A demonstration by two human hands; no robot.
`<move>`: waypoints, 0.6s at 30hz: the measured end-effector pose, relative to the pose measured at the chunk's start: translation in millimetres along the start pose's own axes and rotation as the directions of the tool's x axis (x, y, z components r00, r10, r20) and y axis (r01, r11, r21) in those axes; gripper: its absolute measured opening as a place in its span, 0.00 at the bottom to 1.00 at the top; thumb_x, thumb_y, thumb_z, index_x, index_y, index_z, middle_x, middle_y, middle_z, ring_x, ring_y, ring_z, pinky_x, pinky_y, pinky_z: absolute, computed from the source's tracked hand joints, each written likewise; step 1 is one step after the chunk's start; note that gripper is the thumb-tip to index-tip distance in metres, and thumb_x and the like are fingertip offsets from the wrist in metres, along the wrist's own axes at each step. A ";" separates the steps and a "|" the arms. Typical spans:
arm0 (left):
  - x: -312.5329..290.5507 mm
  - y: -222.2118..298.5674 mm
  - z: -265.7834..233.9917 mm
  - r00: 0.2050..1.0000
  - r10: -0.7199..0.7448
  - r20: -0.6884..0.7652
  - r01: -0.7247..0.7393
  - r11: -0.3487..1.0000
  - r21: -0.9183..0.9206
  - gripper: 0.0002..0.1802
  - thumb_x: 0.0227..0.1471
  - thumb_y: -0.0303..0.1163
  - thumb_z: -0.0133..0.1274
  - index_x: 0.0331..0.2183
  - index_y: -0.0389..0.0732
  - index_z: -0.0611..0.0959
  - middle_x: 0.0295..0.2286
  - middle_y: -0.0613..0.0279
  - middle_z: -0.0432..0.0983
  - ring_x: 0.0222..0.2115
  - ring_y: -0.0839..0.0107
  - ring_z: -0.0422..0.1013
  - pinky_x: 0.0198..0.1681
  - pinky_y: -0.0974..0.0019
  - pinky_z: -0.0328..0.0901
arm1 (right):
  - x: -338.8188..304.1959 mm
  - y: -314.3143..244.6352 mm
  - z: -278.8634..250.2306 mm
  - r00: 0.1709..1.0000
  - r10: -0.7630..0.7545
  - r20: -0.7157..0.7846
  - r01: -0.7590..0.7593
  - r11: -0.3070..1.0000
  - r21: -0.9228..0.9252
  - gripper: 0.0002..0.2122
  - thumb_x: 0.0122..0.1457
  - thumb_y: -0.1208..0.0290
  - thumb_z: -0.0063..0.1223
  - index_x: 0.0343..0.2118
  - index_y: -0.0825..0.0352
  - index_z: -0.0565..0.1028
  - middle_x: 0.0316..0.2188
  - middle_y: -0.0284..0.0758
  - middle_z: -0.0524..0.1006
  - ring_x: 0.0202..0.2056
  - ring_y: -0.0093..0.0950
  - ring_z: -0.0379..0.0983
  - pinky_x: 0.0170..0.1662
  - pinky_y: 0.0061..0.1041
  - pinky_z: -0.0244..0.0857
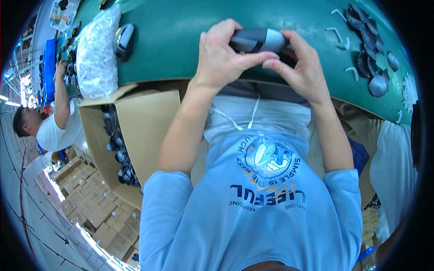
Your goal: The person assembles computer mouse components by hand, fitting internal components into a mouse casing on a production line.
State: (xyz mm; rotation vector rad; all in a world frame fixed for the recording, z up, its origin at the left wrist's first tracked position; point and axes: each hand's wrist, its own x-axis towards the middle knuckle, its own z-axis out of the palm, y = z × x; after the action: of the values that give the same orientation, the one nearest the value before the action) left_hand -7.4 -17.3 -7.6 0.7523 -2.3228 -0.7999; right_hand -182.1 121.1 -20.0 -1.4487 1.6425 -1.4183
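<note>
The fingers of the left hand and the right hand grasp a black-and-grey casing from its two ends, both thumbs along its near side, holding it over the near part of the green desk. To the left, a similar casing lies beside a clear plastic bag, with an open cardboard box of dark parts nearer the person. On the right lie dark curved shells and small white hooked pieces.
</note>
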 end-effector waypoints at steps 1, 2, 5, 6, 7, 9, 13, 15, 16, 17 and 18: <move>-0.1 4.1 -0.7 1.000 0.001 0.006 -0.001 1.000 -0.017 0.35 0.33 0.49 0.82 0.30 0.34 0.79 0.23 0.58 0.77 0.24 0.72 0.71 0.29 0.65 0.69 | -2.0 -1.5 0.5 1.000 0.007 -0.009 -0.007 0.999 0.041 0.28 0.53 0.61 0.76 0.50 0.72 0.74 0.37 0.43 0.80 0.41 0.32 0.80 0.45 0.30 0.74; -2.0 5.1 1.4 1.000 0.016 -0.017 -0.015 1.000 0.024 0.34 0.34 0.48 0.81 0.30 0.34 0.79 0.22 0.58 0.77 0.24 0.72 0.72 0.29 0.66 0.69 | -2.8 0.8 -0.8 1.000 0.010 0.017 -0.011 0.999 0.050 0.29 0.54 0.63 0.75 0.53 0.72 0.73 0.40 0.41 0.80 0.42 0.30 0.80 0.46 0.29 0.75; -8.9 13.0 4.8 0.940 -0.330 0.089 0.342 0.899 -0.272 0.31 0.38 0.47 0.80 0.32 0.33 0.82 0.25 0.66 0.79 0.24 0.74 0.72 0.29 0.69 0.69 | 4.2 4.3 -3.0 0.991 0.089 0.099 -0.118 0.929 0.349 0.29 0.57 0.66 0.73 0.58 0.70 0.72 0.45 0.39 0.79 0.46 0.27 0.79 0.50 0.28 0.75; -7.5 28.5 -7.7 0.873 -0.433 0.225 0.488 0.771 -0.409 0.28 0.50 0.48 0.73 0.39 0.33 0.83 0.32 0.67 0.82 0.29 0.75 0.76 0.34 0.71 0.71 | 3.7 -2.9 -2.0 0.991 0.102 0.084 -0.129 0.883 0.451 0.27 0.61 0.71 0.68 0.61 0.70 0.70 0.49 0.37 0.78 0.51 0.26 0.76 0.56 0.28 0.72; -9.8 29.0 -8.6 0.883 -0.416 0.218 0.469 0.783 -0.409 0.28 0.50 0.48 0.73 0.39 0.33 0.83 0.32 0.67 0.82 0.29 0.75 0.76 0.34 0.71 0.71 | -0.6 -2.8 -2.6 0.994 0.085 0.069 -0.108 0.887 0.448 0.27 0.61 0.71 0.68 0.61 0.70 0.70 0.49 0.37 0.78 0.51 0.26 0.76 0.56 0.28 0.72; -20.0 23.8 -11.2 0.812 -0.436 0.388 0.531 0.277 -0.801 0.26 0.58 0.51 0.66 0.42 0.36 0.83 0.34 0.66 0.83 0.32 0.79 0.77 0.35 0.70 0.73 | -11.5 -0.5 1.9 0.973 0.221 0.064 -0.218 0.795 0.565 0.22 0.64 0.74 0.62 0.59 0.71 0.71 0.49 0.35 0.78 0.53 0.24 0.74 0.59 0.28 0.68; -36.0 33.1 -1.4 0.757 -0.408 0.511 0.570 0.029 -0.821 0.26 0.63 0.53 0.59 0.48 0.41 0.82 0.38 0.70 0.81 0.36 0.82 0.73 0.38 0.72 0.68 | -19.8 -11.9 17.1 0.981 0.192 0.021 -0.155 0.716 0.681 0.16 0.69 0.72 0.57 0.55 0.73 0.74 0.45 0.32 0.80 0.47 0.19 0.75 0.52 0.22 0.70; -39.4 38.3 -2.2 0.756 -0.405 0.515 0.562 -0.001 -0.827 0.26 0.63 0.54 0.59 0.49 0.41 0.82 0.38 0.71 0.80 0.36 0.82 0.72 0.38 0.72 0.68 | -19.8 -19.3 22.3 0.986 0.164 -0.023 -0.109 0.751 0.651 0.15 0.70 0.71 0.56 0.54 0.73 0.74 0.44 0.31 0.80 0.45 0.18 0.75 0.50 0.21 0.70; -39.8 38.9 -1.7 0.753 -0.408 0.515 0.551 -0.036 -0.834 0.27 0.63 0.55 0.59 0.49 0.41 0.82 0.39 0.71 0.80 0.37 0.83 0.72 0.39 0.72 0.67 | -19.5 -21.1 24.6 0.989 0.136 -0.057 -0.072 0.783 0.618 0.14 0.71 0.71 0.56 0.53 0.73 0.75 0.42 0.30 0.80 0.43 0.17 0.75 0.49 0.20 0.71; -40.3 36.4 -0.6 0.752 -0.406 0.520 0.555 -0.036 -0.831 0.27 0.63 0.55 0.59 0.49 0.41 0.82 0.39 0.71 0.80 0.37 0.83 0.72 0.39 0.72 0.67 | -19.3 -21.5 27.3 0.988 0.139 -0.062 -0.072 0.784 0.617 0.14 0.71 0.71 0.56 0.53 0.73 0.75 0.42 0.30 0.80 0.43 0.17 0.75 0.49 0.20 0.71; -42.2 31.7 1.6 0.759 -0.386 0.524 0.560 -0.023 -0.828 0.28 0.62 0.56 0.59 0.50 0.42 0.82 0.40 0.71 0.80 0.38 0.82 0.71 0.40 0.72 0.67 | -20.2 -20.6 30.7 0.985 0.156 -0.079 -0.068 0.760 0.646 0.13 0.71 0.71 0.55 0.53 0.73 0.75 0.42 0.30 0.80 0.43 0.16 0.75 0.49 0.20 0.70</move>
State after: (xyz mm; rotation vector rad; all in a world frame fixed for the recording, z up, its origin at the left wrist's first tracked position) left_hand 10.2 32.0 -0.7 0.8110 -0.9426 -2.4137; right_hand -141.5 131.4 -15.6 -0.8557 1.0986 -1.7949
